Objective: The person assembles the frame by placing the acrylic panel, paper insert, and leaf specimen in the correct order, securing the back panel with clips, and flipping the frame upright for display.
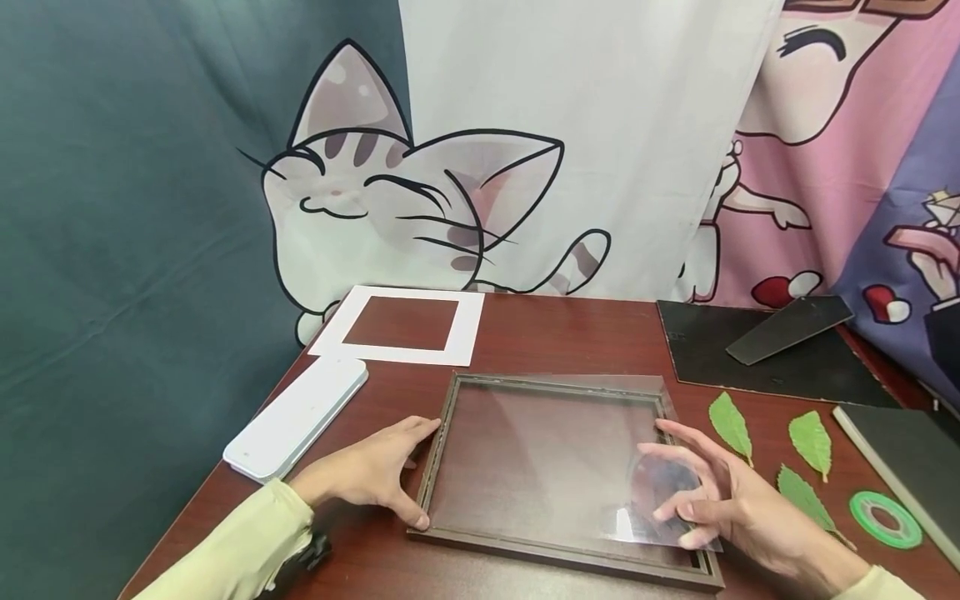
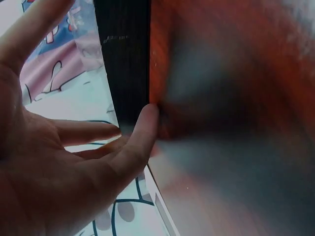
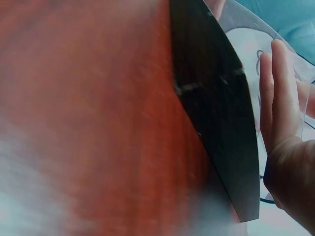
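A dark picture frame (image 1: 570, 557) lies on the table before me. My left hand (image 1: 375, 471) rests at its left side, thumb at the near corner and fingertips against the rail. In the left wrist view, straight fingers (image 2: 142, 130) touch the frame's dark outer side (image 2: 125, 59). Over the frame's opening lies a clear sheet (image 1: 555, 467), slightly askew and overhanging the far and right rails. My right hand (image 1: 731, 500) holds this sheet near its right edge. The right wrist view shows the sheet passing between the fingers (image 3: 281, 98) and the thumb.
A white mat border (image 1: 397, 356) and a white case (image 1: 296, 417) lie to the left. Several green leaves (image 1: 810, 446), a green tape roll (image 1: 885, 518) and a dark panel (image 1: 911, 458) are on the right. Behind them lies a black backing board (image 1: 705, 342) with a stand leg (image 1: 791, 329).
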Action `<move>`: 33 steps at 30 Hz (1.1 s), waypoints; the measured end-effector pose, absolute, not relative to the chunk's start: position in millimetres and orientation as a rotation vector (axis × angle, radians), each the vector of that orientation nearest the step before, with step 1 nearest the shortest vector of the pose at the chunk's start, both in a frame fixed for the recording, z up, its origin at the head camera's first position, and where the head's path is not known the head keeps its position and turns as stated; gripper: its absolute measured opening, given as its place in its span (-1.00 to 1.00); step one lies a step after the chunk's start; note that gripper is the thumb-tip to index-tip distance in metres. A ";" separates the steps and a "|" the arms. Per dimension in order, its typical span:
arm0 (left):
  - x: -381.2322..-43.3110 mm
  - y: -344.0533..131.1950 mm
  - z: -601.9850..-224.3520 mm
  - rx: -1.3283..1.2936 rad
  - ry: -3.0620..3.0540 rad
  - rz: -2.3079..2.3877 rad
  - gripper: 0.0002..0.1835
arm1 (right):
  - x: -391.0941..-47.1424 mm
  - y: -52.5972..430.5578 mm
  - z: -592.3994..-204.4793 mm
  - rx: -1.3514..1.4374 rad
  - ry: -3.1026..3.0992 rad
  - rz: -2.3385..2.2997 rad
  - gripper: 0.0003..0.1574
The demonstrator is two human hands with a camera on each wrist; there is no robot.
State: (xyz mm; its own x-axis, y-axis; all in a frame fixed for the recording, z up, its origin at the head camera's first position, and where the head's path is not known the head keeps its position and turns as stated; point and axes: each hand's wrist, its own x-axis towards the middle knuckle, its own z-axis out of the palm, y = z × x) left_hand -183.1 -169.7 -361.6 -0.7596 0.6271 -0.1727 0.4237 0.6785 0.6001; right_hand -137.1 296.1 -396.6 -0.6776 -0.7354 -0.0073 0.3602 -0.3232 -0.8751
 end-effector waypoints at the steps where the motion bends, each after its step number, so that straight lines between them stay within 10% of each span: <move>1: -181.7 -168.8 -361.2 0.828 2.537 0.735 0.36 | -135.5 296.1 -397.1 -0.514 1.218 -2.043 0.10; 33: -179.9 -159.3 -363.3 0.804 2.657 0.546 0.44 | -143.3 285.4 -375.1 -0.438 1.845 -1.559 0.19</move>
